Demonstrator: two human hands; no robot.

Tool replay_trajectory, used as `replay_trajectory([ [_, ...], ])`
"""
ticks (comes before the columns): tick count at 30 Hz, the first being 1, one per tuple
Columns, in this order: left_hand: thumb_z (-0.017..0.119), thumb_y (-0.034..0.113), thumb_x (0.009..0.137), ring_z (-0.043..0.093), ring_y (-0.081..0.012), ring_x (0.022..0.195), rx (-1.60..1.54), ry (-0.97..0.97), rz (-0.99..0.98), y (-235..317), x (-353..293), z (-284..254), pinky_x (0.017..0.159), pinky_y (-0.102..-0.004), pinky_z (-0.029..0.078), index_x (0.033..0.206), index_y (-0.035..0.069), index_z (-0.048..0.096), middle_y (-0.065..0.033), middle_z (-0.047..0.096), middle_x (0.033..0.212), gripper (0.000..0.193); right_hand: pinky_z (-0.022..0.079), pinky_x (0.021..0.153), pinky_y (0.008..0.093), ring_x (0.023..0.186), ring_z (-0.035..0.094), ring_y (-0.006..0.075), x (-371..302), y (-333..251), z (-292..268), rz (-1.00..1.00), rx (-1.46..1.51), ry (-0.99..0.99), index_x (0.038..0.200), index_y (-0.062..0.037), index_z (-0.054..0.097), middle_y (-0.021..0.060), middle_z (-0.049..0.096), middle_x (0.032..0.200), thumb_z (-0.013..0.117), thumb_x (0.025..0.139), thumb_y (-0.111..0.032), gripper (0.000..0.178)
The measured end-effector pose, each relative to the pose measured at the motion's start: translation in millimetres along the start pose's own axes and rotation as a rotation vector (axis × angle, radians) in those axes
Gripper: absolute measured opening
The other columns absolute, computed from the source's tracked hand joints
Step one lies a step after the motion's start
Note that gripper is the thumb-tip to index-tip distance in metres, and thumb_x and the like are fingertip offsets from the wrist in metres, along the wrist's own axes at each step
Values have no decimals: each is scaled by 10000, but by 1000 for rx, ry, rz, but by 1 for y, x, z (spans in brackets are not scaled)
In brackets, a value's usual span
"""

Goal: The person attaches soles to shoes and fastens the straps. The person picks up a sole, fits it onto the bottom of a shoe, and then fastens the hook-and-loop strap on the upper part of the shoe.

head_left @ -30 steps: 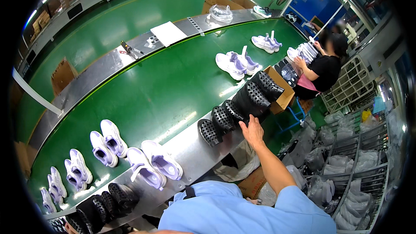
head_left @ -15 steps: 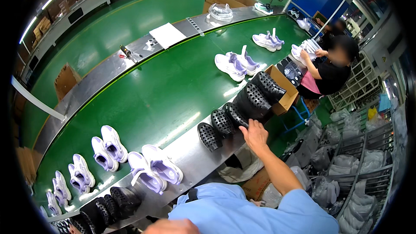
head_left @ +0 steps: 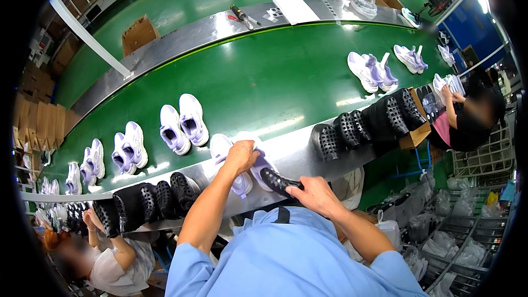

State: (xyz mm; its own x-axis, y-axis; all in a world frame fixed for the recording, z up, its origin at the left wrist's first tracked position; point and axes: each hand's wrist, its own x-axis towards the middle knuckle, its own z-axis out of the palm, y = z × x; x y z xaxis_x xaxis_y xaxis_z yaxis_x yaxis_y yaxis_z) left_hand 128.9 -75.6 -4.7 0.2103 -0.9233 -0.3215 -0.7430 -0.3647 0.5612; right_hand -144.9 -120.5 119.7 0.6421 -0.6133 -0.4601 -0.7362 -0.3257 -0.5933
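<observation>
My left hand [head_left: 242,157] is closed on the upper part of a white-and-lilac sneaker [head_left: 264,164] at the near edge of the bench. Its mate, another sneaker [head_left: 220,146], stands just to the left, partly covered by my wrist. In my right hand [head_left: 318,193] is a black perforated shoe form [head_left: 279,182], gripped by one end. The form's other end points left and lies against the sneaker's near end; whether it reaches inside, I cannot tell. Several like forms [head_left: 325,142] stand in a row on the metal ledge to the right.
More sneaker pairs stand on the green belt [head_left: 269,99], left and far right. Another group of black forms [head_left: 164,198] sits on the near ledge at left. A cardboard box [head_left: 415,136] is at the right end. Co-workers sit at both sides. Tools [head_left: 242,16] and white paper lie on the far ledge.
My right hand has come left from the row, now holding a shoe form. My left hand has risen from the lower edge onto the sneaker. The view has swung left.
</observation>
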Motion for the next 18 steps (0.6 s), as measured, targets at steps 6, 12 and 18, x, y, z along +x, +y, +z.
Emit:
replay_trajectory([
  [6, 727, 173, 866, 682, -463, 975, -94, -40, 293, 23, 17, 16, 856, -515, 533, 942, -25, 695, -282, 699, 954, 215, 584, 703, 507, 743, 727, 423, 39, 4, 52, -74, -323, 266, 890, 20, 689, 223, 719, 810, 725, 923, -380, 403],
  [12, 746, 144, 846, 674, -460, 1041, -164, 47, 376, 45, 24, 25, 898, -508, 543, 1072, -19, 686, -271, 702, 1071, 284, 581, 807, 489, 912, 719, 414, 74, 20, 80, -23, -305, 296, 1049, 21, 653, 223, 716, 979, 737, 919, -241, 304],
  [18, 917, 83, 686, 611, -483, 1225, -506, 161, -52, 60, -35, 28, 1034, -494, 505, 1658, 106, 199, -347, 635, 1251, 1209, 523, 960, 489, 1147, 663, 413, 67, 63, 60, -135, -70, 388, 1277, 52, 602, 294, 675, 1201, 800, 858, -189, 523],
])
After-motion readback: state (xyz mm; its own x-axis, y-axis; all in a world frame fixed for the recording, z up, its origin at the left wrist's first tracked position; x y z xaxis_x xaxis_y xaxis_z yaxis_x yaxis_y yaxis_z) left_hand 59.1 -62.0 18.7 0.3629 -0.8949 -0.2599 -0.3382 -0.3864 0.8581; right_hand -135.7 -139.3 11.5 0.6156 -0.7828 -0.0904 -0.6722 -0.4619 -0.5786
